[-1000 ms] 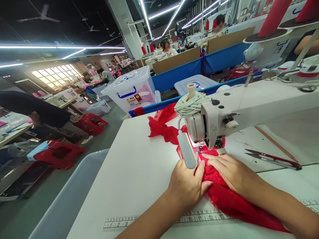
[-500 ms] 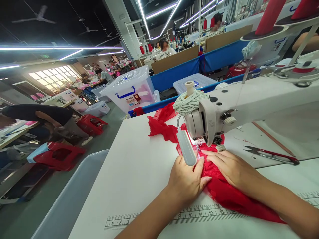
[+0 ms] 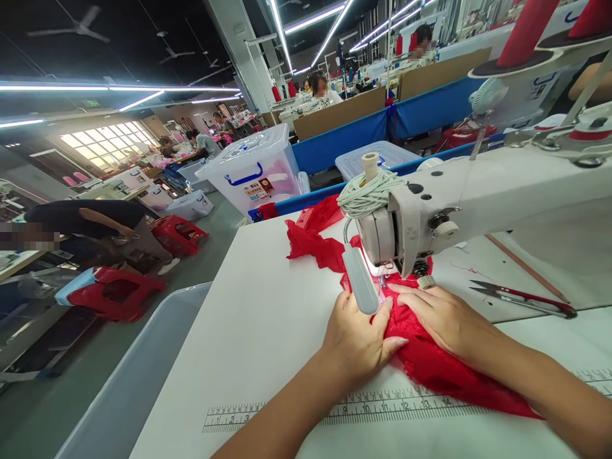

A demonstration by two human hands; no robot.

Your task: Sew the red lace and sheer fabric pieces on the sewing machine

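Note:
A piece of red lace fabric [image 3: 425, 350] runs under the needle area of a white sewing machine [image 3: 478, 197]. My left hand [image 3: 356, 331] is closed on the fabric's left edge near the presser foot [image 3: 382, 280], thumb and forefinger together. Some of its fingers are hidden behind a grey lamp [image 3: 361, 280] hanging from the machine head. On the right, my right hand [image 3: 444, 319] lies flat over the fabric, fingers stretched toward the foot. Its thumb is hidden. More red cloth [image 3: 313, 245] lies bunched behind the machine head.
Thread snips [image 3: 526, 299] and a brown stick [image 3: 526, 268] lie right of my hands. A printed ruler [image 3: 382, 408] crosses the table's front. A grey bin [image 3: 143, 376] stands at the left edge. Beyond are a clear plastic box [image 3: 258, 172], red stools [image 3: 115, 293] and people at work.
The view has shifted slightly. My hands stay at nearly the same place on the red lace fabric. The person bending at the left has moved a little to the right.

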